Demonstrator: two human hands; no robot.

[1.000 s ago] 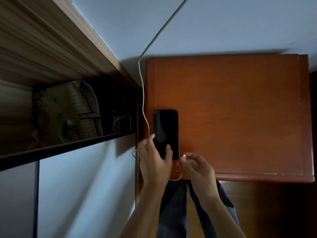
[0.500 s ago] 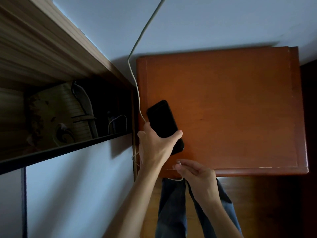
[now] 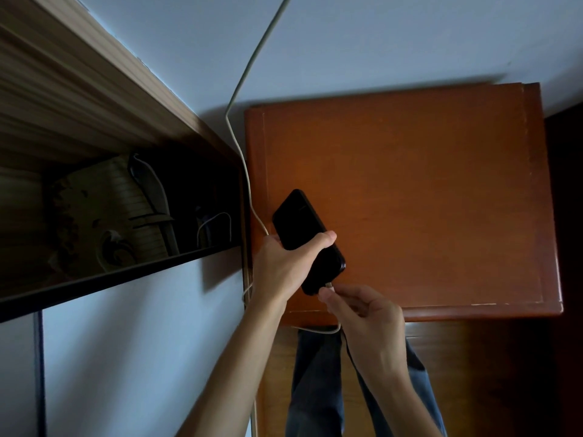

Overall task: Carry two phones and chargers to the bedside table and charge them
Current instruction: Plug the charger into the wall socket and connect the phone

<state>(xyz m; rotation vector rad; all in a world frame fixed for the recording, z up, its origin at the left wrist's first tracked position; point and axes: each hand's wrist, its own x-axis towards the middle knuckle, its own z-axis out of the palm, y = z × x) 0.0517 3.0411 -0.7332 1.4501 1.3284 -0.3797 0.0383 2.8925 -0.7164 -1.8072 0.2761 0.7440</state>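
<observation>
The fingers [image 3: 273, 240] and thumb of our left hand [image 3: 284, 266] curl round the middle of a black phone [image 3: 301, 220], gripping it by its long edges. Its glass is dark and unlit. The phone is tilted, top end toward 11 o'clock and bottom end toward 5 o'clock, over the 7 o'clock corner of the orange-brown bedside table [image 3: 426, 184]; we cannot tell whether it touches the wood.

Our right hand [image 3: 369, 316] comes in from 5 o'clock, thumb and forefinger pinched narrow on the small plug [image 3: 328, 284], which sits right at the phone's bottom end. Whether it is fully seated we cannot tell.

The white charging cable [image 3: 244, 165] drops down the wall from 12 o'clock, follows the table's 9 o'clock edge, passes behind our left hand and loops below the 6 o'clock edge to the plug.

At 9 o'clock stands an open wooden shelf [image 3: 94, 99]. Blue jeans [image 3: 315, 380] show at 6 o'clock.
</observation>
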